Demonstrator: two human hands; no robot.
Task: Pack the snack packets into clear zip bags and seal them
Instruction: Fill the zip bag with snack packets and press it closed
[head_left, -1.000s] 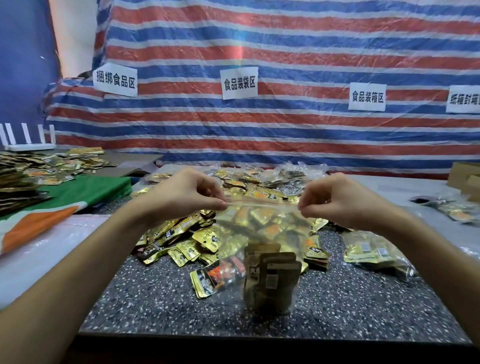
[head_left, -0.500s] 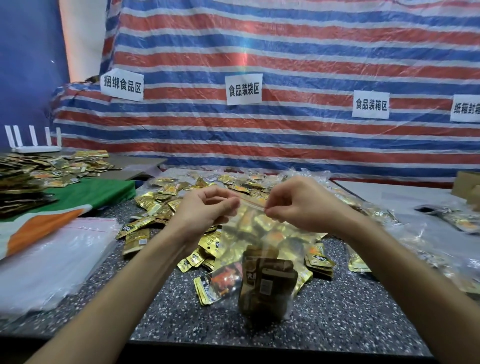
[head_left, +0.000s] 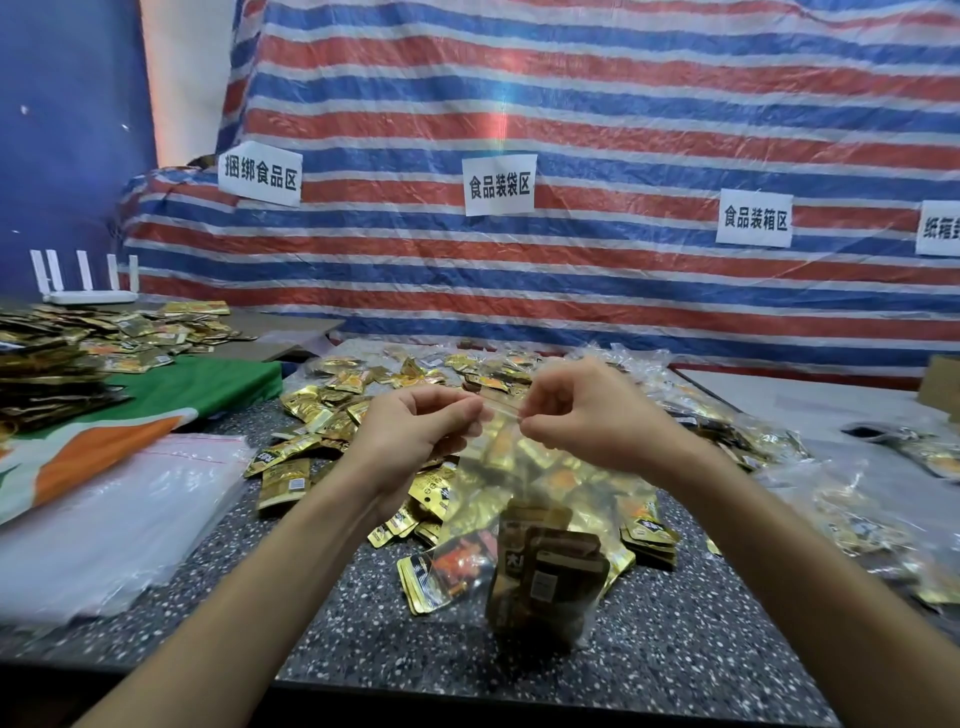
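Sealing looks to be the step in hand. The left hand (head_left: 415, 431) and the right hand (head_left: 582, 415) each pinch the zip strip (head_left: 501, 408) of the clear zip bag (head_left: 509, 478), fingers (head_left: 467, 410) curled tight on it. The two hands are close together, with only a short stretch of strip showing between them. The bag hangs free above the speckled worktop (head_left: 675, 649), with dark snack packets (head_left: 545, 582) slumped in its bottom.

To do it well, I'd say one hand should anchor the strip while the other slides outward to the corner, pressing the two tracks together all the way, then the same on the other side. Whether any of the strip is closed I can't tell from here. Squeezing some air out first would help. The packets sit low enough not to foul the zip. Loose gold packets (head_left: 332, 405) lie behind.
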